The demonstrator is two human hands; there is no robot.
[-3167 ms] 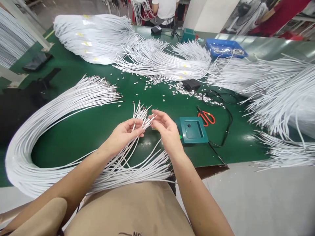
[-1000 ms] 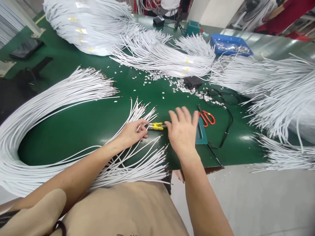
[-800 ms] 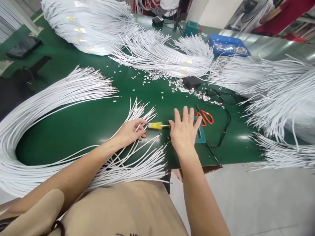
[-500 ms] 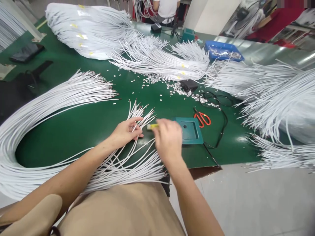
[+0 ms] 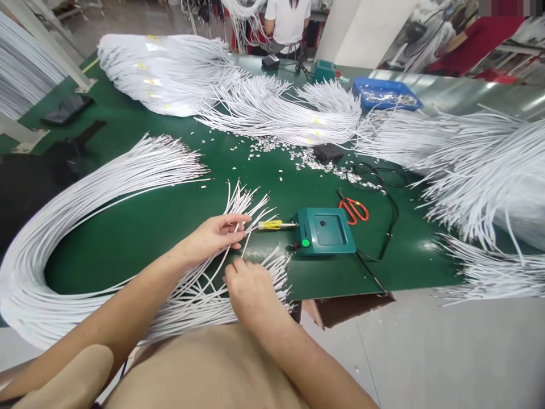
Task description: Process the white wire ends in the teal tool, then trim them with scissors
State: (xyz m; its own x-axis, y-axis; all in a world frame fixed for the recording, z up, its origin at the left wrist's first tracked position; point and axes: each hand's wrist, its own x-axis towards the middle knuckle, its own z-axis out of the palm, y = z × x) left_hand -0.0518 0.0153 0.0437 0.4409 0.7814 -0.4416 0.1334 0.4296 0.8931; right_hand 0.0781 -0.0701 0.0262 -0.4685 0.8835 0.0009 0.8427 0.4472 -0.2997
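Left hand is closed in a pinch on a few white wire ends, stripped tips fanned up and away toward the yellow-handled tool plugged into the teal box just to the right. Right hand is curled palm-down on the near wire bundle at the green counter edge, fingers closed on wires there. Wires' long axis runs from the body outward; left hand is nearer the tool.

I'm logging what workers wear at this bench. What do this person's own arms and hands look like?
Both forearms are bare, with no gloves, rings or watch visible on the left hand or right hand. A tan short sleeve covers the left upper arm.
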